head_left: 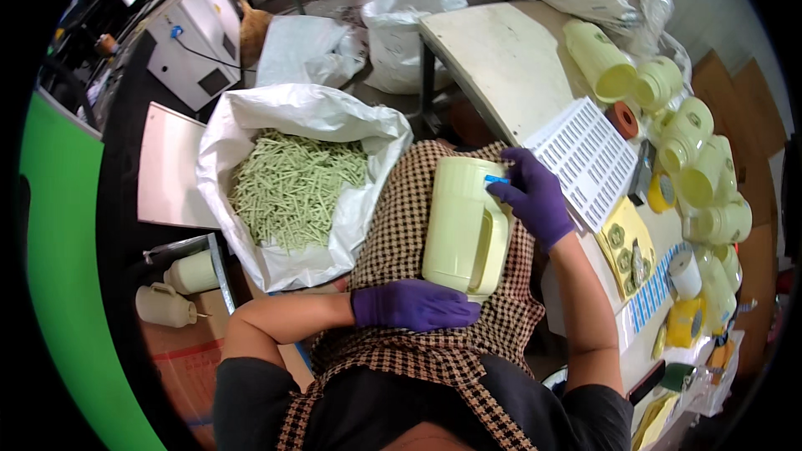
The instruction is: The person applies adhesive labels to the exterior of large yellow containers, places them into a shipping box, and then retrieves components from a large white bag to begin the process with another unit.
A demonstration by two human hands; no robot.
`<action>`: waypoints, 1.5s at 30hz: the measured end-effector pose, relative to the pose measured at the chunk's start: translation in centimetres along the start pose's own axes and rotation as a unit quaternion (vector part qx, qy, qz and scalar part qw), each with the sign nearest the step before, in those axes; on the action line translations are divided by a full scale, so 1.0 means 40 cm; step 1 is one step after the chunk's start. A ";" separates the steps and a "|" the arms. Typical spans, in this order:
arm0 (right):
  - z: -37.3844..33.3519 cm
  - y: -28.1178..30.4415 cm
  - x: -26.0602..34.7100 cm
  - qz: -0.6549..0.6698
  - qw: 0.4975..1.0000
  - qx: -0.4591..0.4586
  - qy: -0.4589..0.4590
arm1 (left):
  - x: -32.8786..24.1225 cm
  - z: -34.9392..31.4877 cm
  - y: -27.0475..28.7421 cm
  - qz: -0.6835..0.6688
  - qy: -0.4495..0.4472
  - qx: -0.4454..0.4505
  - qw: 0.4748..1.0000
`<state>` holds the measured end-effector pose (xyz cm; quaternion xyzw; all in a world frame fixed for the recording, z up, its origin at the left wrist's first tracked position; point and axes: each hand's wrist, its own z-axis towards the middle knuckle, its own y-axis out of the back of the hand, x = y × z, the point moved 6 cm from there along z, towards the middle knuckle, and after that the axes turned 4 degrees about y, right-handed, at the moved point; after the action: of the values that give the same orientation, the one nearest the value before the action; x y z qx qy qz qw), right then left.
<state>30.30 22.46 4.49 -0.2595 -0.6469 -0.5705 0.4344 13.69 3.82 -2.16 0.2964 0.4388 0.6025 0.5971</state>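
One pale-green jug (455,221), lying on the checked apron (399,209): left hand (415,305) flat against its base, right hand (536,202) half-curled, thumb at a blue label (496,179), grip unclear; label could crease if the round body rolls.

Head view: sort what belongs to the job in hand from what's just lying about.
In hand, or likely part of it:
- pale green jug, on the lap, left hand at its base
- blue sticker, by the right hand
- blue-striped sheet, probably

Seemingly just lying about:
- white sack of green sticks
- reddish-brown roll
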 end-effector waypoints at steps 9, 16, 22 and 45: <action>-0.171 0.120 -0.125 0.100 0.970 -0.219 0.028 | 0.163 0.012 0.501 -0.103 0.107 -0.208 0.967; -0.429 0.050 0.015 -0.085 0.963 -0.060 0.249 | 0.435 0.056 0.280 -0.669 0.229 -0.220 0.672; -0.467 -0.137 -0.005 -0.074 0.970 -0.004 0.231 | 0.500 0.060 0.138 -0.277 0.358 -0.282 0.846; -0.457 -0.140 0.021 -0.167 0.947 -0.142 0.234 | 0.002 -0.001 0.234 -0.064 0.096 -0.065 0.991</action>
<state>30.10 3.52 1.84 -0.0663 -0.4739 -0.7651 0.4309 9.37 4.80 6.09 0.1687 0.4723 0.6159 0.6075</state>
